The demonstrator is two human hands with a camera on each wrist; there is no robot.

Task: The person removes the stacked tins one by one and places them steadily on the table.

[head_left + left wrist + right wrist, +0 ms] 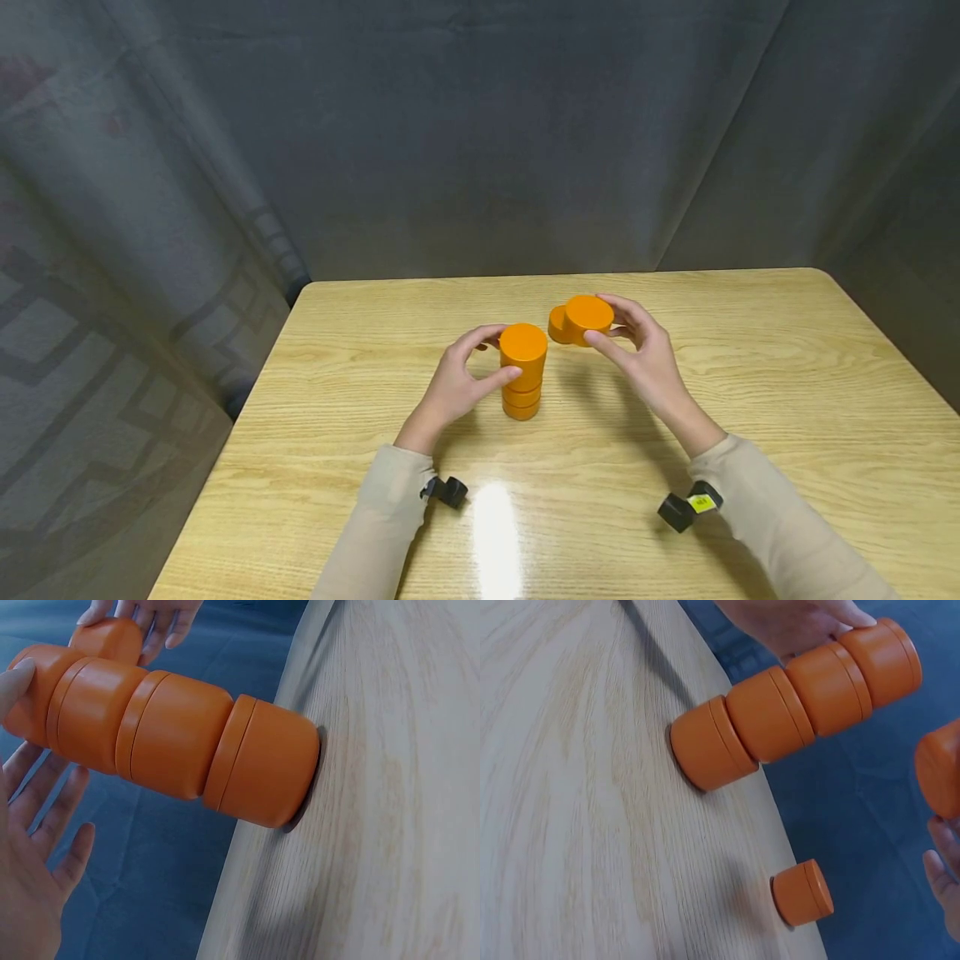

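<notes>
Head view: our left hand (pixel 457 379) steadies the stack of orange lidded round tins (pixel 522 371); our right hand (pixel 637 350) pinches another smooth, light-looking orange tin (pixel 588 317) by its rim.

Readable text: none found.
Wrist tag (pixel 702 502): yellow label on the black band at the right sleeve; print too small to read.
Orange containers (pixel 522 371): plain, unmarked.

wood table (pixel 750 433) | orange tin stack (pixel 522 375) | single orange tin (pixel 802 892)
</notes>
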